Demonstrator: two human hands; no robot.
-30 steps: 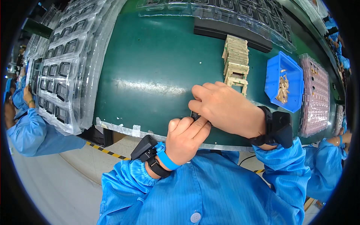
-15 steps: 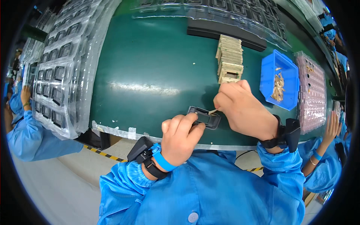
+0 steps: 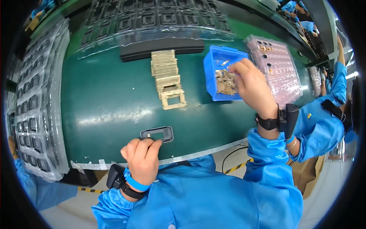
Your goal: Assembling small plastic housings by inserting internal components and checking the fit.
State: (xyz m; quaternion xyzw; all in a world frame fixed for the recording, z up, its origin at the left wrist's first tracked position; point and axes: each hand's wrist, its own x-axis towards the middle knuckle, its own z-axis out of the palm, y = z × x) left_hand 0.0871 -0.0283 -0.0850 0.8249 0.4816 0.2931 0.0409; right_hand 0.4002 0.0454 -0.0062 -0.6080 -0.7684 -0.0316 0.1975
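A small dark plastic frame (image 3: 167, 134) with a rectangular opening lies near the table's front edge. My left hand (image 3: 142, 161) rests its closed fingers on the frame's near left edge, holding it. Far to the right, my right hand (image 3: 254, 84) reaches over a blue bin (image 3: 210, 78), its fingers bent together inside the right rim. Thin tan strips (image 3: 227, 83) lie loose in that bin. Whatever those fingers pinch, if anything, is hidden or too small to name. Beyond the dark frame stands a row of thin tan rectangular frames (image 3: 166, 70), the nearest one lying flatter.
Clear plastic trays with dark parts are stacked on the left (image 3: 34, 110) and at the back (image 3: 152, 19), by a long black block (image 3: 129, 52). A pink tray (image 3: 280, 72) is right of the bin. Another person's blue sleeve (image 3: 320, 122) appears at far right.
My right hand has moved from the dark frame, where it held a thin tan strip, over to the blue bin. My left hand stays at the frame. The whole view has shifted right.
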